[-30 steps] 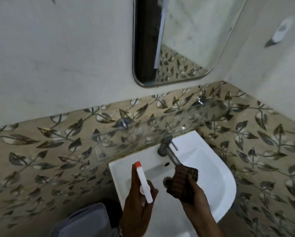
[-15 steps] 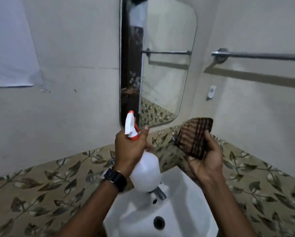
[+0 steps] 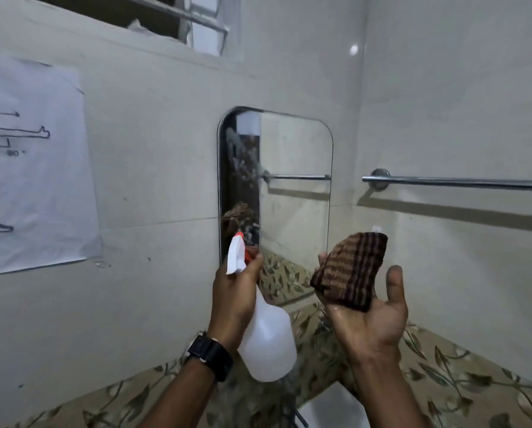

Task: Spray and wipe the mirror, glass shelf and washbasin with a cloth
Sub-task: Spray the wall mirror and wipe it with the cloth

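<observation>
Head camera looks up at the mirror (image 3: 292, 193) on the wall, and the step in hand, as I judge it, is the spraying of this mirror. A fine mist and some droplets show on the upper left part of the glass, while the right part looks dry. To do the step well, it seems wise to move the nozzle across the glass so that the spray lands evenly, not only in one corner, and to keep the nozzle pointed at the glass and away from the wall beside it. The cloth should follow soon, before the drops run down toward the patterned tiles (image 3: 474, 375) below.

Now the hands. The left hand (image 3: 232, 299) is closed around the neck of the spray bottle (image 3: 269, 341), with a finger on the orange trigger, and the white nozzle points up toward the mirror. The bottle body hangs below the fist, tilted. A black watch (image 3: 210, 353) sits on this wrist. The right hand (image 3: 371, 319) is open, palm up, with the fingers spread; the brown striped cloth (image 3: 349, 270) rests folded on the fingers and palm, held loosely, not squeezed. The palm looks wet. Both hands are near the mirror but touch it not.

The washbasin (image 3: 332, 412) shows only as a white corner at the bottom edge. I cannot make out the glass shelf here.
</observation>
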